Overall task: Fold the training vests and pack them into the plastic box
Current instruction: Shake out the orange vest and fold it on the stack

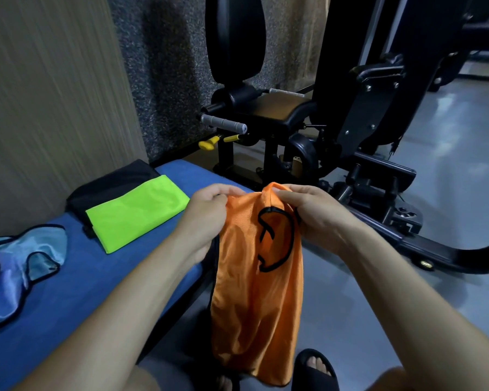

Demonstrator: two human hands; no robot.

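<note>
At the centre of the frame the left hand (209, 206) and right hand (308, 213) each pinch the top edge of an orange vest (254, 300), which hangs over the grey floor (407, 249) past the blue surface (102, 277). At left on the surface, a folded green vest (136, 213) lies on a black one (110, 183) by the wall, and a crumpled light-blue vest (14, 275) lies near the frame's left edge, with bare blue between them.

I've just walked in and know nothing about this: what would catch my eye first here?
The orange vest at centre, hanging over the floor and held at its top by the left hand and right hand. Left of it, a folded neon green vest lies on the blue bench, with a crumpled light blue vest at the far left. Behind stands a black gym machine.
</note>
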